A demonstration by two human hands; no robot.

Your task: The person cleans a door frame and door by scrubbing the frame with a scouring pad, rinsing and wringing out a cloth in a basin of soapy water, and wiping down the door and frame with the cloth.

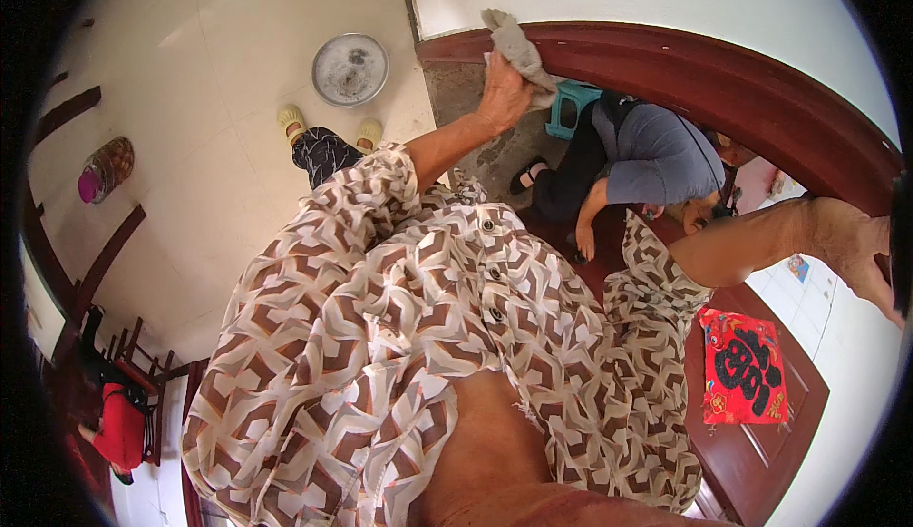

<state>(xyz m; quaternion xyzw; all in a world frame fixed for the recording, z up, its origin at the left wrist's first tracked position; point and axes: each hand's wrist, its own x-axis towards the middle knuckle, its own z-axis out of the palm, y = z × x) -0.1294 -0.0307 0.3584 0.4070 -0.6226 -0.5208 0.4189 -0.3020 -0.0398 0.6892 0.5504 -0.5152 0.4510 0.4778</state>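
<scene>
My left hand (pixel 505 93) is closed around a grey-beige cloth (pixel 524 52), bunched along the fingers. The cloth overlaps the left end of a dark red wooden frame (pixel 642 52) set against a white wall. Whether it presses on the wood is hard to tell. Far to the right, my right hand (pixel 859 256) reaches to the picture's rim. Its fingers meet a dark edge there and are partly cut off, so its grip is unclear. Between my arms, a person (pixel 656 152) in a grey top sits or crouches low.
A teal plastic stool (pixel 567 109) stands beside that person. A round metal basin (pixel 349 70) is on the tiled floor near feet in yellow clogs (pixel 291 119). A dark red door panel (pixel 792 391) bears a red paper decoration (pixel 745 370). A lidded jar (pixel 107 169) is at left.
</scene>
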